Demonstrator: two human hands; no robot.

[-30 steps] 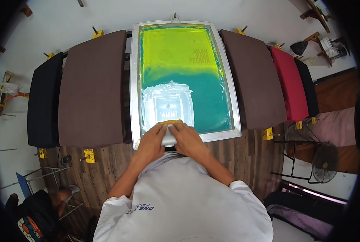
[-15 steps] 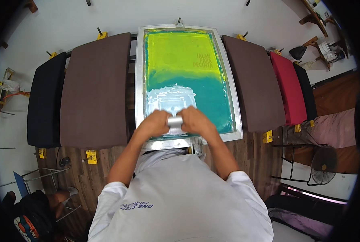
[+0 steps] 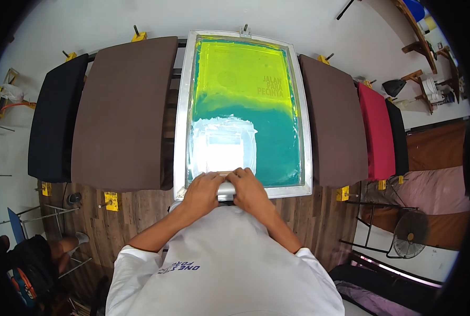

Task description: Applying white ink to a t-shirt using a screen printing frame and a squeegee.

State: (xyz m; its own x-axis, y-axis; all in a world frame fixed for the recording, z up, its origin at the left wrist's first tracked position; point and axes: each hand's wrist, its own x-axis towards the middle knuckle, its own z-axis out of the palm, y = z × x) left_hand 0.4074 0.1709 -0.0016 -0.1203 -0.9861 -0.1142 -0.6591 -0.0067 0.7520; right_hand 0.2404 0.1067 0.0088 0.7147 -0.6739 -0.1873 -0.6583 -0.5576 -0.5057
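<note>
Both hands grip a squeegee with a silver metal handle point(image 3: 225, 189), at the near end of a screen printing frame point(image 3: 181, 137). My left hand point(image 3: 203, 192) is closed round its left part, and my right hand point(image 3: 248, 190) round its right part. The two hands sit close together, with a short stretch of handle showing between them. Ahead of the fingers, white ink point(image 3: 248, 138) covers a patch of the teal mesh point(image 3: 277, 142), with bright glare on it. The mesh's far half is yellow-green point(image 3: 235, 63) with some faint lettering. The squeegee's blade is mostly hidden by my hands.
Brown cloth-covered boards point(image 3: 124, 116) flank the frame, with black and red point(image 3: 376, 131) ones further out. Yellow clamps point(image 3: 111, 201) stick out at their ends. A standing fan point(image 3: 411, 234) is at the right. At lower left, a person's leg point(image 3: 66, 247) shows beside a metal rack.
My hands and the squeegee have come nearer to my body, to the frame's near edge. More of the white ink patch is uncovered, and my view has shifted a little.
</note>
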